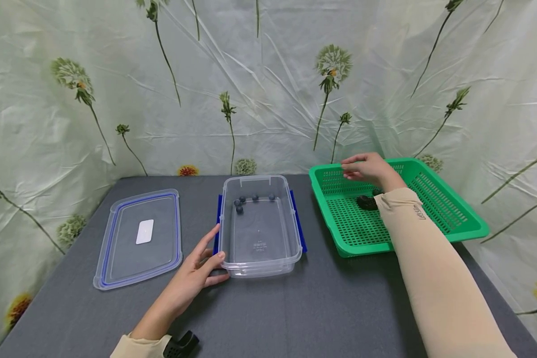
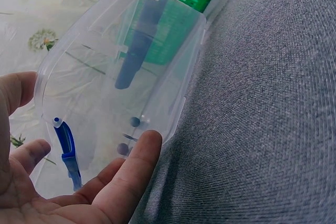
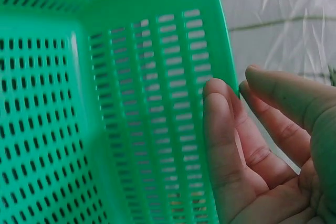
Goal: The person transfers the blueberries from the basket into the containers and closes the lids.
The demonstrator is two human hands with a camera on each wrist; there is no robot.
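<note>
A clear plastic food container (image 1: 259,268) with blue side latches stands on the table, holding several small dark round berries (image 1: 255,197) that look like blueberries, towards its far end. My left hand (image 1: 192,276) rests against the container's left side near the latch (image 2: 68,153), its fingers spread and fairly straight. Over the far left part of a green slotted basket (image 1: 344,243) is my right hand (image 1: 367,168). Its loosely bent fingers (image 3: 218,124) are close by the basket's rim in the right wrist view, and nothing shows between them.
To the left lies a clear lid (image 1: 121,253) with a blue seal and a white label (image 1: 144,231). A grey cloth covers the table (image 1: 259,318). Behind it hangs a pale curtain (image 1: 277,99) printed with dandelions. Black devices (image 1: 182,344) sit at the wrists.
</note>
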